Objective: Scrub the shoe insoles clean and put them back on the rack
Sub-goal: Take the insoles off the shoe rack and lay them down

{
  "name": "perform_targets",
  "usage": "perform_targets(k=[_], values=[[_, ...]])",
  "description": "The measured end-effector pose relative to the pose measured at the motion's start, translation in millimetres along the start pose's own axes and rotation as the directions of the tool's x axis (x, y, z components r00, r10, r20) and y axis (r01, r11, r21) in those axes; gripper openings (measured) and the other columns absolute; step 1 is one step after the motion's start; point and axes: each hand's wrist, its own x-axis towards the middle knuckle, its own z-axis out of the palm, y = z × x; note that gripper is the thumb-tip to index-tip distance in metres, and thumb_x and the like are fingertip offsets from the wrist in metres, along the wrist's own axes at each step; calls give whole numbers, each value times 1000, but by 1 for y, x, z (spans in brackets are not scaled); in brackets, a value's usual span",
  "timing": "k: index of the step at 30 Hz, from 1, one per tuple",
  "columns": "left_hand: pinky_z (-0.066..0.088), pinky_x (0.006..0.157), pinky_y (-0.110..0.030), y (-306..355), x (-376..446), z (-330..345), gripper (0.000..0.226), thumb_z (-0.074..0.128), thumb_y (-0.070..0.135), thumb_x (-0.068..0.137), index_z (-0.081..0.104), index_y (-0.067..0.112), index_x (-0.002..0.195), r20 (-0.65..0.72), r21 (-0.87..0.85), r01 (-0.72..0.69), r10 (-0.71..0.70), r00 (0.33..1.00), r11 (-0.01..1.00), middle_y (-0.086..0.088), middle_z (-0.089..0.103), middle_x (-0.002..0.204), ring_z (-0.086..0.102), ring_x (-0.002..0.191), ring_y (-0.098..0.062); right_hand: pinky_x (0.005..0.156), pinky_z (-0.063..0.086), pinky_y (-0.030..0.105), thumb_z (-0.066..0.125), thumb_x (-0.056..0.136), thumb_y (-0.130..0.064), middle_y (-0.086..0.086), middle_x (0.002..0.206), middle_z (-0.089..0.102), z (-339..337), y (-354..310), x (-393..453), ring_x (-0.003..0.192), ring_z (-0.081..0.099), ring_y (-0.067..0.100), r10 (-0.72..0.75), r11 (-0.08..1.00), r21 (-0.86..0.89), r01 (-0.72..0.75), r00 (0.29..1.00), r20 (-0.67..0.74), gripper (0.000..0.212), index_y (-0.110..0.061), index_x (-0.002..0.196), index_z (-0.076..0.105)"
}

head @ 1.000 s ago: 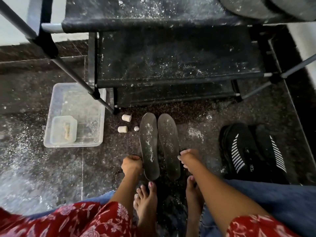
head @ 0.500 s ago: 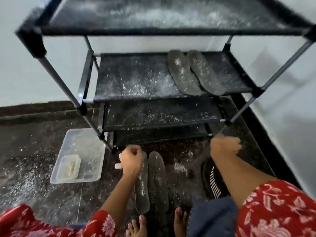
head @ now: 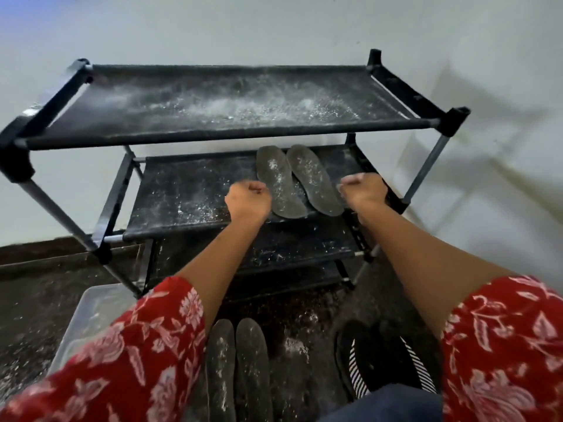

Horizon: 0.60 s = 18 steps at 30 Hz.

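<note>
Red floral sleeves lead out to two bare forearms, and each ends in a closed grip holding nothing: the left hand (head: 248,197) is curled into a loose fist, and so is the right hand (head: 362,188). Both fists hover in front of the second shelf (head: 189,193) of a black fabric shoe rack (head: 213,138) with grey metal poles. Between the two fists, and apart from them, a pair of dark grey insoles (head: 300,181) lies flat and side by side on that shelf, toward its right end, heels near the front edge and toes pointing toward the wall; both are flecked with white powder. The left fist is just beside the left insole of the pair, the right fist just beside the right one. The same white powder dusts the shelf around them and lies thicker across the top shelf (head: 231,105). Lower down, on the dark speckled floor (head: 304,318) between the person's sleeves, a second pair of dusty insoles (head: 237,370) lies side by side. A black sneaker with white stripes (head: 384,360) sits to their right on the floor, and a clear plastic tub (head: 94,312) shows partly behind the left sleeve. A pale wall (head: 274,25) stands behind the rack.
</note>
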Motion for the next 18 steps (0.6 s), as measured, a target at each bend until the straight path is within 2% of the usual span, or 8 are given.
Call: perform_targets(k=[2, 4, 5, 6, 8, 10, 14, 18], values=[[57, 82, -33, 0, 16, 12, 16, 57, 8, 84, 71, 6, 92, -21, 45, 88, -87, 996, 995, -10, 72, 94, 68, 90, -23, 79, 44, 21, 71, 82, -20, 7, 100, 68, 3, -1, 12, 100, 62, 21, 21, 1000, -14, -20, 998, 59, 19, -7, 95, 71], [57, 61, -30, -1, 27, 20, 17, 62, 12, 82, 69, 4, 95, 5, 113, 182, -183, 983, 977, -10, 71, 95, 68, 86, -20, 78, 44, 23, 69, 84, -27, 6, 104, 66, 6, -2, 20, 102, 61, 22, 48, 997, -63, -42, 994, 95, 27, -3, 94, 66], [52, 50, -25, -2, 29, 22, 17, 67, 14, 81, 66, 3, 94, 17, 145, 212, -217, 976, 966, -9, 71, 93, 68, 81, -18, 78, 46, 24, 69, 84, -28, 7, 108, 65, 8, -1, 24, 104, 60, 23, 74, 996, -55, -68, 991, 110, 29, -2, 95, 63], [48, 45, -23, -3, 31, 25, 19, 71, 15, 79, 64, 3, 92, 23, 152, 237, -243, 970, 960, -9, 71, 89, 68, 77, -17, 79, 47, 25, 70, 83, -27, 8, 112, 63, 11, 1, 29, 106, 59, 25, 106, 994, -39, -102, 984, 140, 33, 0, 101, 62], [55, 54, -25, -2, 38, 29, 26, 78, 15, 75, 60, 2, 87, 38, 105, 286, -291, 956, 952, -10, 68, 80, 68, 67, -17, 76, 46, 26, 75, 79, -27, 12, 111, 61, 15, 4, 35, 104, 59, 27, 134, 991, -25, -132, 975, 176, 47, 1, 113, 59], [59, 64, -29, 3, 42, 29, 34, 82, 16, 71, 58, 0, 88, 73, 67, 321, -325, 943, 945, -11, 65, 77, 64, 57, -15, 73, 48, 28, 78, 75, -25, 14, 104, 63, 18, 3, 38, 92, 62, 27, 145, 989, -27, -143, 965, 220, 50, 3, 112, 60], [60, 65, -31, 11, 48, 30, 48, 83, 10, 68, 57, 0, 107, 125, 131, 334, -350, 928, 933, -14, 68, 90, 63, 56, -17, 65, 52, 29, 74, 76, -3, 17, 99, 65, 25, 2, 48, 72, 61, 23, 177, 982, 15, -190, 939, 296, 29, 3, 102, 62], [58, 57, -28, 14, 50, 31, 45, 76, 0, 74, 54, -1, 113, 162, 143, 354, -375, 913, 924, -15, 67, 87, 63, 55, -18, 63, 52, 26, 69, 80, 2, 13, 97, 63, 25, 3, 53, 83, 62, 21, 181, 975, 58, -213, 924, 336, 13, -5, 84, 59]])
